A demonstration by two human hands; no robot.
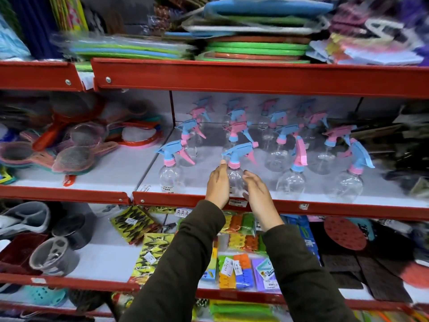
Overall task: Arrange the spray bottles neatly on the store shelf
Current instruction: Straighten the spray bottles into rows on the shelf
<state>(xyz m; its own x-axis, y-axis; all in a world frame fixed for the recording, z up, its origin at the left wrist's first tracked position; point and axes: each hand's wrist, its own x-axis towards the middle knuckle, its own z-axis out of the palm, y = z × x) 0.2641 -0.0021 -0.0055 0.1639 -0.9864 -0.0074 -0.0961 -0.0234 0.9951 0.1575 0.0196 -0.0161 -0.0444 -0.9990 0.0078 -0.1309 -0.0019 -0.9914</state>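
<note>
My left hand [217, 185] has its fingers flat and together, pressed against the left side of a clear bottle [235, 180], the fingertips up near its pink collar; my right hand [257, 196] cups the right side, fingers loosely curved and a little spread, though motion blur makes it hard to say whether they truly touch the plastic; so the bottle stands upright between my two palms, at the front edge of the middle shelf [325, 206], its blue trigger head [239, 151] pointing left; just left of it stands another bottle [169, 176] with a blue head and pink trigger; to the right, two more front bottles [291, 182] stand well apart from mine, one with a pink head, one blue; behind them further bottles [278, 149] run back in loose rows toward the rear wall; my dark sleeves [185, 263] rise from below, crossing the lower shelf of packaged clips [241, 231]; mesh strainers [74, 156] lie heaped in the bay to the left; folded mats [255, 48] are stacked on the shelf above.
</note>
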